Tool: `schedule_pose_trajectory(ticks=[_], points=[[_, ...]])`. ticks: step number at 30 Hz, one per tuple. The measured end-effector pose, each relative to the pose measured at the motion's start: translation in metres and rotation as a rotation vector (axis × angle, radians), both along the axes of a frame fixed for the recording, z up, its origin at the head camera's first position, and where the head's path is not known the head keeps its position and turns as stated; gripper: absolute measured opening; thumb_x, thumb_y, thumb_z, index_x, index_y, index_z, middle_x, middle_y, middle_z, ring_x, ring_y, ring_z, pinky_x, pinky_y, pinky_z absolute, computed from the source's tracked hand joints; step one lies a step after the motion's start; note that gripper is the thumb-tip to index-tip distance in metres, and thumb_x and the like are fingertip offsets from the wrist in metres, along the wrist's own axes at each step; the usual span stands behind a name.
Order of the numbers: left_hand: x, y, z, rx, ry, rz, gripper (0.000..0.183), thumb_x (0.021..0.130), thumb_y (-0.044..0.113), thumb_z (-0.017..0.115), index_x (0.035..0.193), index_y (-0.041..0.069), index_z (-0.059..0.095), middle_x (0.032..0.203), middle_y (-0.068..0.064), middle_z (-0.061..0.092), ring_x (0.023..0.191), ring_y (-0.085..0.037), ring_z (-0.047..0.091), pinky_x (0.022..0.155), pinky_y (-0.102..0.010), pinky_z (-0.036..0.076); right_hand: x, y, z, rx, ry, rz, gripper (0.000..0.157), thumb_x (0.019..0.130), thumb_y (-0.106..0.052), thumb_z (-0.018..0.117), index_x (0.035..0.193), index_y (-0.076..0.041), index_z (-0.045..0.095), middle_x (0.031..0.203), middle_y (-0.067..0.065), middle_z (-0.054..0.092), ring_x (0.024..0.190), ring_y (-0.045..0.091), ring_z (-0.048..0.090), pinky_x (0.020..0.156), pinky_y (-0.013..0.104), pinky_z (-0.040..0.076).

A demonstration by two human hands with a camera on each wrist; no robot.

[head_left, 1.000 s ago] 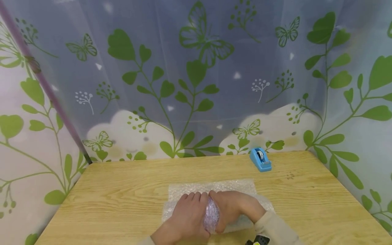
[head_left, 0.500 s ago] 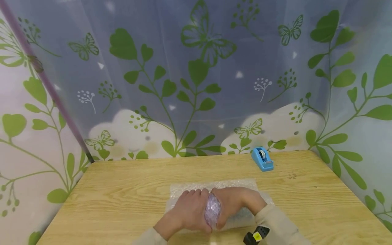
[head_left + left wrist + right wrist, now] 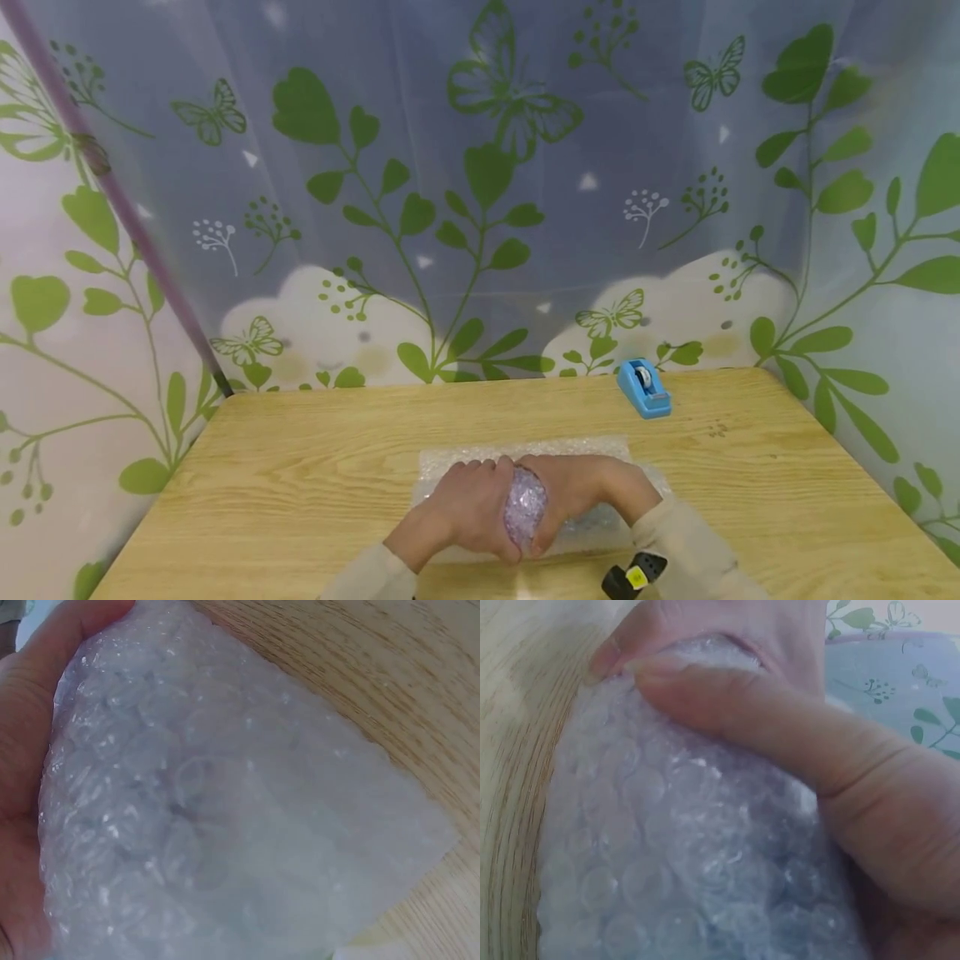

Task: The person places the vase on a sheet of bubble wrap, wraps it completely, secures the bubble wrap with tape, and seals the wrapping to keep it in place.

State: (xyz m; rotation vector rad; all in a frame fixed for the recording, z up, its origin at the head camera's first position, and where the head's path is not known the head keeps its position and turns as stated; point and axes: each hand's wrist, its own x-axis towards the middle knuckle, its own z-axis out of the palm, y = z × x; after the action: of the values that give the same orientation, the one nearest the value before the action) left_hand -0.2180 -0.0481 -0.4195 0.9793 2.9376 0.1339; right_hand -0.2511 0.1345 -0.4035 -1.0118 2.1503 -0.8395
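Observation:
Both hands grip a roll of clear bubble wrap in the head view, low and near the middle. Between the hands its shiny surface looks pale purple; whatever lies inside is hidden. My left hand curls over the left part, and my right hand wraps the right part with the fingertips near the left ones. In the left wrist view the bubble wrap flares out flat beyond the hand. Across the top of the bubble wrap the right thumb presses in the right wrist view.
Flat bubble wrap shows behind the hands on the wooden table. Toward the back right stands a blue tape dispenser. A leaf-patterned curtain hangs along the table's far edge. A black and yellow device sits by the right sleeve.
Both hands have shifted slightly away from the body with the rolled part, and more of its purple-looking surface shows between them. The head view has shifted a little.

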Motion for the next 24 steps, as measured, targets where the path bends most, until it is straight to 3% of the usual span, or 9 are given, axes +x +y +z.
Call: schedule_pose_trajectory(ticks=[5,12,16,24], points=[[-0.001,0.0,0.001,0.008,-0.012,0.001,0.077,0.049,0.055,0.084,0.103,0.011,0.049,0.079,0.003,0.054,0.069,-0.013,0.054,0.062,-0.029,0.046,0.005,0.003,0.003,0.096,0.092,-0.117,0.068,0.059,-0.03,0.09,0.117,-0.028,0.054,0.106,-0.02,0.055,0.098,0.003,0.053,0.089,0.029,0.043],[-0.001,0.0,0.004,0.009,-0.043,-0.007,0.078,0.05,0.053,0.084,0.105,0.01,0.049,0.08,0.003,0.054,0.07,-0.013,0.054,0.062,-0.03,0.047,0.011,0.007,0.002,0.068,0.182,-0.131,0.072,0.062,-0.035,0.089,0.123,-0.025,0.052,0.109,-0.018,0.056,0.097,0.004,0.053,0.087,0.03,0.045],[-0.002,0.001,0.005,0.008,-0.053,-0.003,0.076,0.05,0.052,0.084,0.104,0.011,0.049,0.08,0.003,0.054,0.069,-0.013,0.054,0.061,-0.03,0.046,0.017,0.01,0.0,0.074,0.305,-0.136,0.073,0.063,-0.04,0.086,0.125,-0.022,0.052,0.107,-0.015,0.057,0.096,0.006,0.054,0.085,0.032,0.046],[-0.005,0.002,0.005,0.004,-0.086,0.002,0.075,0.051,0.051,0.084,0.104,0.011,0.049,0.08,0.002,0.054,0.069,-0.014,0.055,0.061,-0.031,0.047,0.034,0.013,-0.001,0.174,0.588,-0.197,0.09,0.068,-0.05,0.08,0.137,-0.003,0.046,0.131,0.008,0.053,0.118,0.029,0.049,0.098,0.046,0.039]])
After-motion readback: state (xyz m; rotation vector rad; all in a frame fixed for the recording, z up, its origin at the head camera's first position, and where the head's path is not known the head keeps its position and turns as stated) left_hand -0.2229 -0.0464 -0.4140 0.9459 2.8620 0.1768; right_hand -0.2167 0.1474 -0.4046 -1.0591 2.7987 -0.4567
